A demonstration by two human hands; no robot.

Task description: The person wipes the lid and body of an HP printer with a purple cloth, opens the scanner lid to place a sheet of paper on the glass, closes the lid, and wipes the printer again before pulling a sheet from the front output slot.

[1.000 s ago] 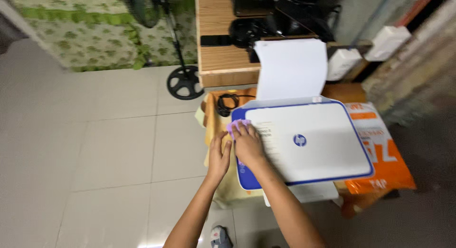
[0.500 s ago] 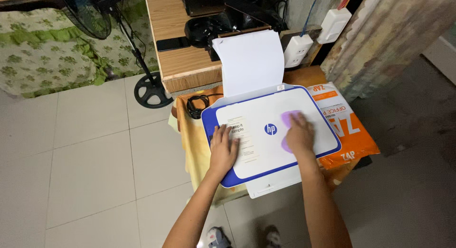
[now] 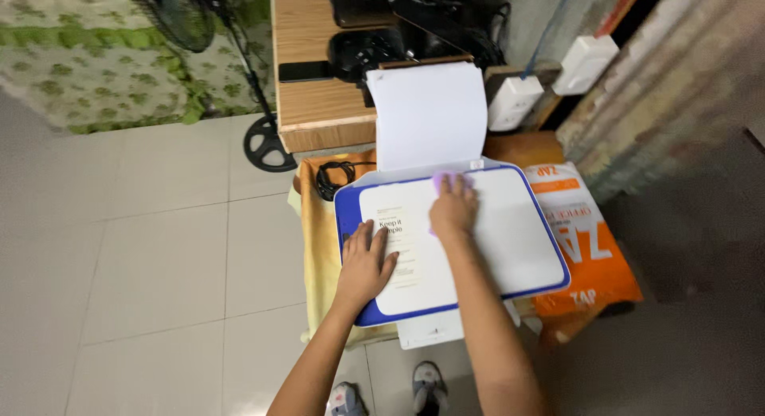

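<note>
Pale floor tiles fill the left and near part of the scene, and a green patterned cloth lies along the far left. At the far middle stands a wooden desk carrying a dark phone and black devices; a standing fan has its round base on the tiles just left of the desk. To the right of the desk two white boxes sit against a rough wall.

In the middle a white printer with a blue edge rests on a low stand draped in yellow cloth. A white sheet of paper rises upright from its far edge. An orange paper pack lies just right of the printer, partly under it, and a coiled black cable sits at its far left corner.

The left hand lies flat, fingers spread, on the near left part of the lid, its fingertips on a printed label. The right hand presses flat, fingers together, on a small purple cloth at the far middle of the lid, just short of the paper's foot. The cloth shows only past the fingertips; the rest is hidden under the palm. The two hands are near each other but apart. Two shoes show at the near edge, below the printer's white tray.
</note>
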